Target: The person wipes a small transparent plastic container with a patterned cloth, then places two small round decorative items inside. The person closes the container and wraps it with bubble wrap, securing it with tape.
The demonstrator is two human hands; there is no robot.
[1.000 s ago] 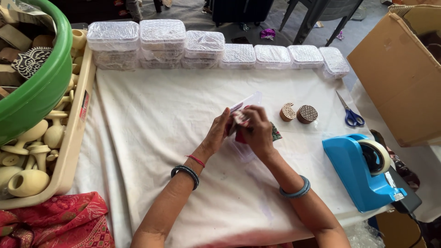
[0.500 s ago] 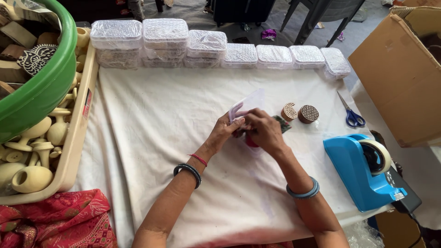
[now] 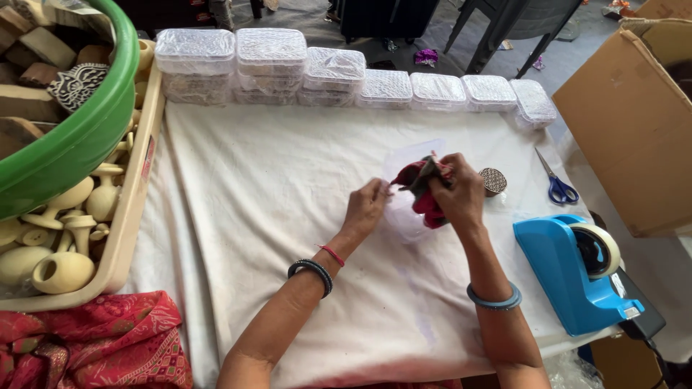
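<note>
1. We are looking down at two bare forearms reaching away from us over a white cloth [image 3: 288, 180] spread on the table, a dark bangle and red thread on the left wrist, a blue bangle on the right.
2. Our left hand [image 3: 367, 209] is pinching, fingers closed, the near edge of a clear plastic bag [image 3: 404, 155] at about the middle of the cloth.
3. Our right hand [image 3: 458, 198] is gripping a bunched red and dark green cloth piece [image 3: 424, 189], holding it over the bag just beside the left hand.
4. A round carved wooden block [image 3: 494, 180] is lying just beyond the right hand, with blue-handled scissors [image 3: 556, 186] to its right.
5. A blue tape dispenser [image 3: 573, 270] is sitting at the near right edge.
6. On the left, a beige tray [image 3: 133, 209] is holding pale wooden pieces, and a green tub [image 3: 79, 144] is resting above it.
7. A row of clear lidded plastic boxes [image 3: 346, 75] is lining the far edge, and a cardboard box [image 3: 634, 122] is standing far right.
</note>
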